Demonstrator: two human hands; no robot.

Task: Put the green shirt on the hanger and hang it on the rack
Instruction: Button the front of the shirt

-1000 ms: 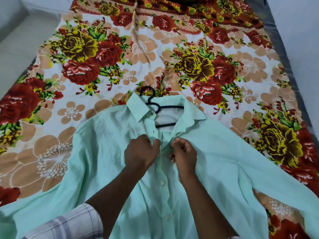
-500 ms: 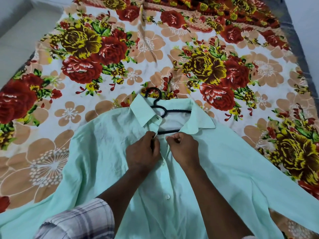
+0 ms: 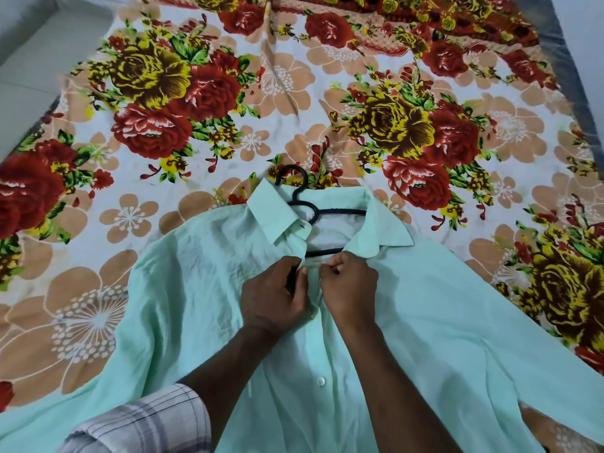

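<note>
Checked sleeve: near edge, on the left forearm.
Green shirt: lies flat, front up, on the bedsheet, sleeves spread to both sides.
White button: on the shirt front, between the forearms.
Left hand, right hand: side by side just below the collar, each with fingers curled, pinching a front edge of the shirt.
Black hanger: inside the shirt, hook poking out past the collar.
Flowered bedsheet: bare stretch beyond the hook; pale floor borders its left edge.

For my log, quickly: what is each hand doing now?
Left hand: closed, pinching the green shirt front.
Right hand: closed, pinching the shirt front too.
</note>
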